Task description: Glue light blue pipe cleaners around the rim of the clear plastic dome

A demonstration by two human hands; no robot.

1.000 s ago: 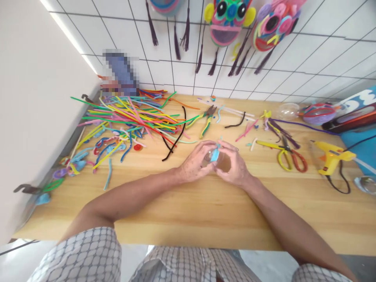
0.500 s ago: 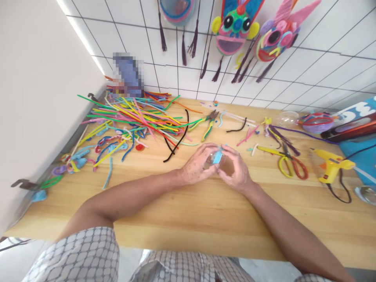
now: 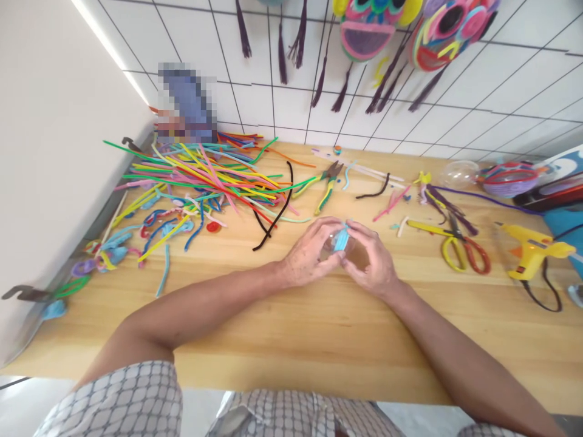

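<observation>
Between my two hands is a small clear plastic ball with light blue pipe cleaner (image 3: 341,239) wound over its middle. My left hand (image 3: 311,252) curls round its left side, with thumb and fingertips closed on it. On the other side, my right hand (image 3: 371,258) presses its fingertips and thumb against the blue part. Much of the ball is hidden by the fingers. Just beyond the hands lie pliers (image 3: 328,185) with green and yellow handles and a bent black pipe cleaner (image 3: 286,209).
Many coloured pipe cleaners (image 3: 204,176) heap up at the back left. Scissors (image 3: 455,246), a yellow glue gun (image 3: 531,249) and another clear ball (image 3: 460,174) lie to the right. Decorated masks with tassels (image 3: 368,39) hang on the tiled wall. A blurred-out patch covers something at back left.
The camera view has tilted down slightly, so the hanging masks sit higher in the picture. Both hands keep hold of the ball in nearly the same pose.
</observation>
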